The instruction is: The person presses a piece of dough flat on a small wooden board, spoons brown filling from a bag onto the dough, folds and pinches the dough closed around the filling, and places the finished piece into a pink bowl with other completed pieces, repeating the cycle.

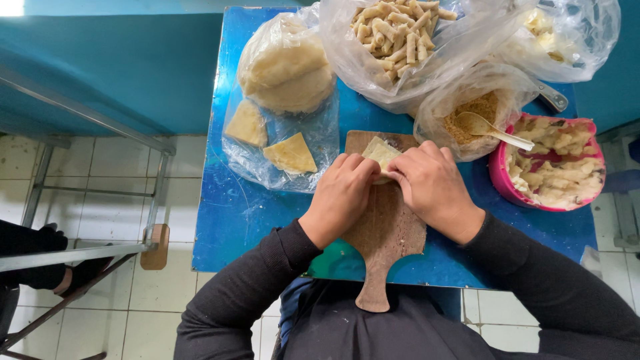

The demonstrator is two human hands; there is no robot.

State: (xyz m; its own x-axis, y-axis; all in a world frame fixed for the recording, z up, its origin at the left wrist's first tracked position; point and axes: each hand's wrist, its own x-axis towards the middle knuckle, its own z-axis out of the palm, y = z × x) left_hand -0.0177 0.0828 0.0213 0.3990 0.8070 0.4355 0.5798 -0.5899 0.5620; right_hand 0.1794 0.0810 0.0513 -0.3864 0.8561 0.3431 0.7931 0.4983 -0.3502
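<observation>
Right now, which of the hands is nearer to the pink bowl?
The right hand. It rests on the wooden board, with the pink bowl just to its right. The left hand lies farther away, on the other side of the right hand.

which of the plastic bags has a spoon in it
The small bag of brown crumbs beside the pink bowl; a pale spoon rests in it. The other bags hold rolled sticks, flat sheets or dough, no spoon.

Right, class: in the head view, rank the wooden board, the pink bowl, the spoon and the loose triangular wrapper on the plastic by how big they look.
Largest to smallest:
1. Wooden board, though hands hide part
2. Pink bowl, looking nearly as large
3. Spoon
4. Triangular wrapper, close to the spoon, so unsure
</observation>
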